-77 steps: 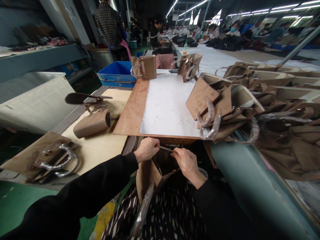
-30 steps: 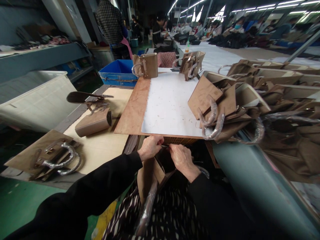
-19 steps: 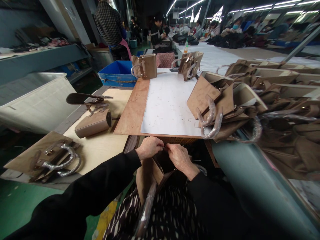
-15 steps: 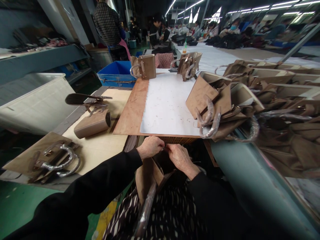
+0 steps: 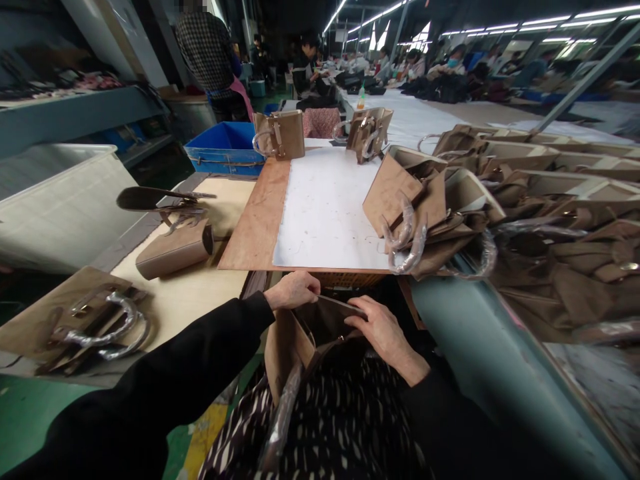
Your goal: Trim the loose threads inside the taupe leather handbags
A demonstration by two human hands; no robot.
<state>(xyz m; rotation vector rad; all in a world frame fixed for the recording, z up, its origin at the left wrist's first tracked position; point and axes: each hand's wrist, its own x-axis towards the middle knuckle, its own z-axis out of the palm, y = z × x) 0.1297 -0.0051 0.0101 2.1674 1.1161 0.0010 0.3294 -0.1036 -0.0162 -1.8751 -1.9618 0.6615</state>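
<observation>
A brown handbag (image 5: 287,343) rests on my lap, its mouth open toward me and a plastic-wrapped handle (image 5: 286,413) hanging down over the patterned cloth. My left hand (image 5: 293,291) pinches the left end of the bag's far top edge. At the other end of that edge, my right hand (image 5: 385,331) has its thumb and fingers closed on the rim. The edge runs straight between the two hands. Inside, the bag is dark, and its lower part is hidden.
A white sheet (image 5: 325,213) covers part of the wooden board (image 5: 250,227) ahead. Brown bags (image 5: 430,200) are heaped at right, others (image 5: 173,250) lie at left. A blue bin (image 5: 225,150) stands beyond. People work farther back, one in a checked shirt (image 5: 205,53).
My right hand has slid right and slightly down, away from my left hand, so the bag's far edge now shows between them. My view has shifted a little to the right.
</observation>
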